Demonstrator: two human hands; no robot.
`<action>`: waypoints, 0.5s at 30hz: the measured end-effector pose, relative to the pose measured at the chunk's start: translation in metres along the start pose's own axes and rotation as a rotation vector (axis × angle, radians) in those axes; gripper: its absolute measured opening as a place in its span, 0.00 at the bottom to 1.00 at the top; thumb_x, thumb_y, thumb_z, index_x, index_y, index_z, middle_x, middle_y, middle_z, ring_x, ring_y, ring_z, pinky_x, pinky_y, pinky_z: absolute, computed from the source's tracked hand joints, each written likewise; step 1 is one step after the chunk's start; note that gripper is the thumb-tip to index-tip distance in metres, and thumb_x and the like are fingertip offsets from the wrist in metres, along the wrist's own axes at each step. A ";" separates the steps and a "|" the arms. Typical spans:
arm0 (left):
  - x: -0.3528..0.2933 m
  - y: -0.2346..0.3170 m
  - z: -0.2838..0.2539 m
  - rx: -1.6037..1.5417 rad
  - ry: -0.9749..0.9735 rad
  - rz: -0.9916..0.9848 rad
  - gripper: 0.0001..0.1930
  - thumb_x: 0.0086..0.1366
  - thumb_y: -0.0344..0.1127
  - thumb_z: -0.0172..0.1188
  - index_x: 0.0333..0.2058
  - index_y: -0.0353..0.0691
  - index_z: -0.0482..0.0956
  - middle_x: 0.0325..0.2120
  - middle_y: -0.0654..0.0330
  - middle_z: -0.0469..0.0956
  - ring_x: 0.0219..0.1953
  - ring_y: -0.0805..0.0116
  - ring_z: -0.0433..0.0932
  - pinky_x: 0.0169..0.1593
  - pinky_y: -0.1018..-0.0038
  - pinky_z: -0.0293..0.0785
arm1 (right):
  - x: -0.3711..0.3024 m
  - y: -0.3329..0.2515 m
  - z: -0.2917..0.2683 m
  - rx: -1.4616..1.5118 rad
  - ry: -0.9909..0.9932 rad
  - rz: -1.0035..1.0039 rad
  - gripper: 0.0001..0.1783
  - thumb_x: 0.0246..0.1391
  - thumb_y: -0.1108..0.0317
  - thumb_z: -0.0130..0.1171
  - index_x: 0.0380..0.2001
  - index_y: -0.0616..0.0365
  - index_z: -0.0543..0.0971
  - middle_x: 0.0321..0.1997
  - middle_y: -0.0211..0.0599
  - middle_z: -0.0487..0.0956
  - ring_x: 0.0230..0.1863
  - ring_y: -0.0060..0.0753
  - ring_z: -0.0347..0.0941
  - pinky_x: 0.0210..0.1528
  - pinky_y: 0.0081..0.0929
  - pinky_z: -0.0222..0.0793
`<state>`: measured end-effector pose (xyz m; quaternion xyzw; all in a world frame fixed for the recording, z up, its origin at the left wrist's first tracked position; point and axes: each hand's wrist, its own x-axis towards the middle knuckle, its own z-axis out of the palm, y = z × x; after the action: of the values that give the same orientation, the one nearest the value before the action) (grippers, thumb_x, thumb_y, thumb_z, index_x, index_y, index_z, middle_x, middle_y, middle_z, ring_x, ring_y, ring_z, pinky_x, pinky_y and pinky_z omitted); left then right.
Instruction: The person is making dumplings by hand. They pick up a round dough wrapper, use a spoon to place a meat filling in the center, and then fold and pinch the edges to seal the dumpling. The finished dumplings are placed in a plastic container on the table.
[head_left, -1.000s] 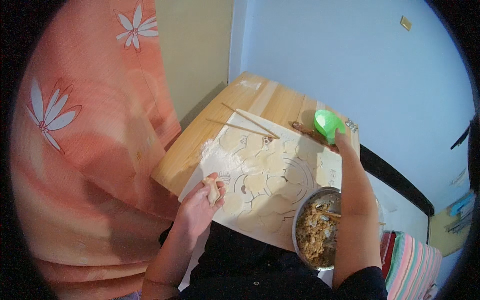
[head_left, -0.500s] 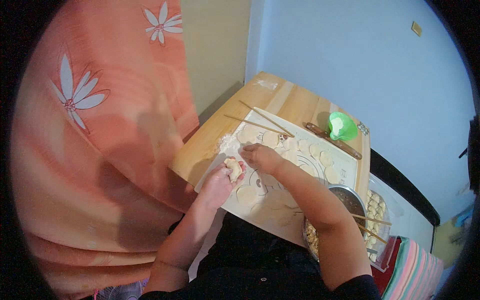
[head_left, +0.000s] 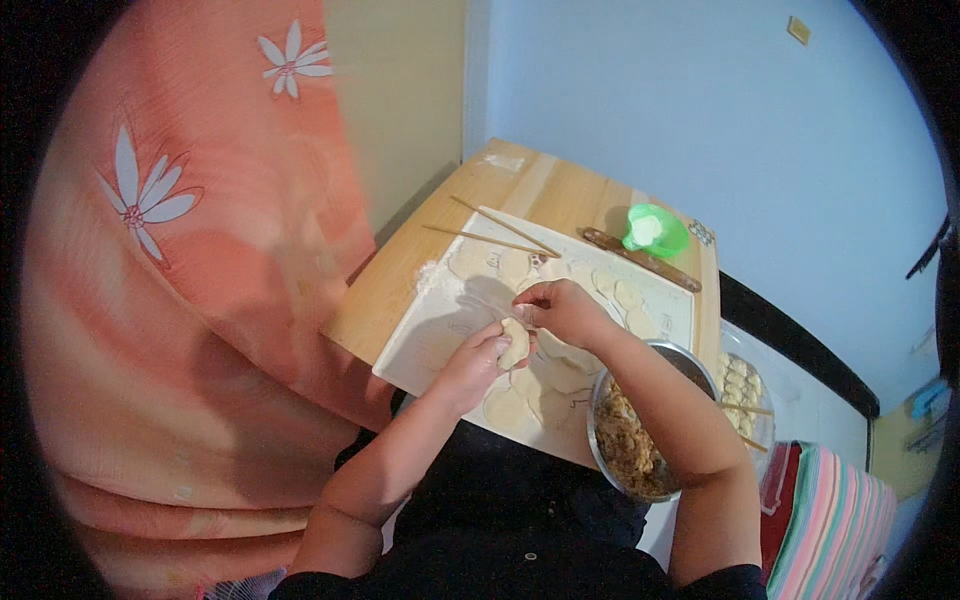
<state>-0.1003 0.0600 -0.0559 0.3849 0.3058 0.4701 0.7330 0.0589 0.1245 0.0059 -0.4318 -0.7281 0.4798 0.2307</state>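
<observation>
A folded, pale dumpling (head_left: 514,345) rests in my left hand (head_left: 472,372), held between the thumb and the curled fingers over the white mat (head_left: 415,335). Just above its upper end, my right hand (head_left: 562,314) has its fingers drawn together in a pinch. Whether those fingertips touch the dumpling or hold anything is unclear. Beneath and around both hands lie several flat round dough wrappers (head_left: 507,408). Under my right forearm stands a metal bowl (head_left: 592,425) of brown minced filling (head_left: 628,445), partly covered by the arm.
Two chopsticks (head_left: 505,226) lie across the mat's far left part. Behind it are a rolling pin (head_left: 640,260) and a green bowl (head_left: 672,236) with white powder. Right of the filling, a clear tray (head_left: 762,420) holds several finished dumplings. A striped cloth (head_left: 835,520) hangs at lower right.
My right hand has come back from the mat's floury left part to the dumpling. My left hand has moved right and slightly up in the picture, still holding the dumpling. More filling shows.
</observation>
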 end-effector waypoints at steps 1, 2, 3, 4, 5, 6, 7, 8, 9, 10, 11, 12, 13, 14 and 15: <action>0.001 -0.005 0.006 0.025 0.005 0.000 0.17 0.62 0.30 0.40 0.49 0.32 0.65 0.43 0.55 0.72 0.46 0.67 0.71 0.50 0.70 0.68 | -0.007 -0.004 -0.004 -0.061 -0.015 0.019 0.09 0.51 0.71 0.56 0.33 0.67 0.78 0.23 0.36 0.78 0.22 0.24 0.73 0.30 0.24 0.70; 0.004 -0.009 0.014 0.048 0.003 0.002 0.16 0.64 0.30 0.39 0.49 0.33 0.66 0.42 0.57 0.72 0.45 0.68 0.71 0.49 0.71 0.68 | -0.013 -0.005 -0.009 -0.126 -0.024 0.040 0.09 0.52 0.71 0.56 0.34 0.67 0.77 0.24 0.35 0.77 0.23 0.23 0.72 0.30 0.24 0.70; 0.006 -0.012 0.019 0.072 0.003 0.006 0.15 0.65 0.31 0.38 0.48 0.34 0.67 0.41 0.58 0.73 0.44 0.69 0.71 0.49 0.72 0.68 | -0.017 -0.001 -0.011 -0.150 -0.010 0.035 0.09 0.52 0.71 0.56 0.34 0.67 0.78 0.24 0.36 0.78 0.22 0.24 0.72 0.29 0.25 0.70; 0.008 -0.015 0.021 0.088 -0.033 -0.003 0.17 0.64 0.29 0.39 0.49 0.33 0.66 0.43 0.57 0.72 0.45 0.68 0.71 0.50 0.71 0.68 | -0.020 0.003 -0.012 -0.173 0.001 0.028 0.09 0.51 0.70 0.56 0.33 0.66 0.78 0.24 0.37 0.78 0.21 0.25 0.72 0.28 0.26 0.70; 0.010 -0.018 0.020 0.106 -0.060 -0.009 0.18 0.62 0.28 0.39 0.51 0.33 0.64 0.44 0.57 0.71 0.46 0.67 0.71 0.51 0.71 0.68 | -0.022 0.002 -0.012 -0.196 0.005 0.016 0.09 0.51 0.70 0.57 0.32 0.66 0.78 0.24 0.38 0.78 0.21 0.26 0.73 0.27 0.27 0.70; 0.011 -0.019 0.020 0.123 -0.086 -0.013 0.20 0.61 0.27 0.39 0.52 0.32 0.62 0.46 0.56 0.71 0.48 0.66 0.71 0.51 0.70 0.68 | -0.026 -0.001 -0.011 -0.293 0.019 0.000 0.09 0.51 0.69 0.56 0.32 0.65 0.79 0.23 0.38 0.78 0.20 0.28 0.73 0.27 0.27 0.70; 0.010 -0.020 0.023 0.110 -0.060 -0.009 0.20 0.61 0.27 0.38 0.53 0.33 0.62 0.47 0.56 0.70 0.49 0.67 0.70 0.52 0.70 0.67 | -0.031 -0.007 -0.011 -0.390 0.032 -0.018 0.09 0.50 0.69 0.56 0.32 0.64 0.79 0.23 0.38 0.78 0.20 0.29 0.72 0.27 0.27 0.69; 0.010 -0.021 0.028 0.098 -0.033 -0.004 0.20 0.62 0.26 0.38 0.54 0.34 0.61 0.48 0.57 0.69 0.50 0.67 0.69 0.53 0.71 0.66 | -0.034 -0.012 -0.010 -0.488 0.045 -0.037 0.10 0.50 0.68 0.56 0.32 0.63 0.79 0.22 0.38 0.78 0.19 0.30 0.72 0.27 0.27 0.69; 0.010 -0.022 0.031 0.085 -0.006 0.001 0.21 0.62 0.26 0.38 0.55 0.35 0.61 0.49 0.57 0.68 0.51 0.67 0.68 0.54 0.71 0.65 | -0.035 -0.010 -0.008 -0.516 0.089 -0.106 0.10 0.50 0.67 0.56 0.32 0.63 0.79 0.21 0.39 0.78 0.19 0.31 0.72 0.27 0.27 0.69; 0.011 -0.023 0.032 0.075 0.012 0.030 0.21 0.63 0.27 0.38 0.55 0.35 0.60 0.49 0.58 0.68 0.52 0.68 0.67 0.54 0.71 0.64 | -0.037 -0.007 -0.005 -0.544 0.133 -0.177 0.10 0.50 0.67 0.56 0.32 0.62 0.79 0.21 0.39 0.77 0.19 0.31 0.72 0.27 0.27 0.69; 0.012 -0.025 0.032 0.063 0.028 0.060 0.21 0.64 0.27 0.38 0.56 0.36 0.59 0.50 0.59 0.67 0.53 0.68 0.66 0.55 0.72 0.63 | -0.038 -0.006 -0.004 -0.573 0.178 -0.245 0.10 0.49 0.66 0.56 0.32 0.62 0.79 0.20 0.39 0.77 0.19 0.32 0.72 0.27 0.27 0.69; 0.012 -0.026 0.033 0.050 0.044 0.089 0.21 0.64 0.28 0.39 0.57 0.37 0.59 0.51 0.59 0.66 0.54 0.69 0.65 0.56 0.72 0.61 | -0.040 -0.008 -0.006 -0.527 0.180 -0.179 0.10 0.49 0.67 0.56 0.32 0.62 0.79 0.20 0.39 0.77 0.20 0.32 0.73 0.28 0.26 0.69; 0.010 -0.025 0.035 0.006 0.046 0.092 0.21 0.65 0.29 0.39 0.57 0.37 0.58 0.51 0.60 0.66 0.54 0.69 0.65 0.56 0.73 0.61 | -0.044 -0.013 -0.009 -0.482 0.182 -0.112 0.10 0.49 0.67 0.56 0.32 0.62 0.79 0.20 0.39 0.77 0.20 0.32 0.73 0.28 0.26 0.69; 0.005 -0.021 0.039 -0.035 0.052 0.096 0.21 0.65 0.29 0.39 0.57 0.37 0.58 0.51 0.60 0.65 0.54 0.70 0.64 0.56 0.73 0.60 | -0.046 -0.015 -0.011 -0.433 0.182 -0.048 0.10 0.48 0.67 0.56 0.32 0.62 0.79 0.20 0.38 0.77 0.21 0.32 0.74 0.29 0.26 0.69; 0.002 -0.019 0.040 -0.076 0.058 0.100 0.21 0.66 0.30 0.40 0.58 0.37 0.58 0.52 0.60 0.65 0.55 0.70 0.63 0.57 0.73 0.59 | -0.047 -0.016 -0.013 -0.326 0.106 0.045 0.11 0.48 0.68 0.56 0.32 0.62 0.79 0.23 0.40 0.78 0.24 0.32 0.75 0.32 0.27 0.70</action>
<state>-0.0581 0.0459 -0.0513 0.3580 0.2892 0.5282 0.7136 0.0864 0.0886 0.0294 -0.5044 -0.7733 0.3368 0.1848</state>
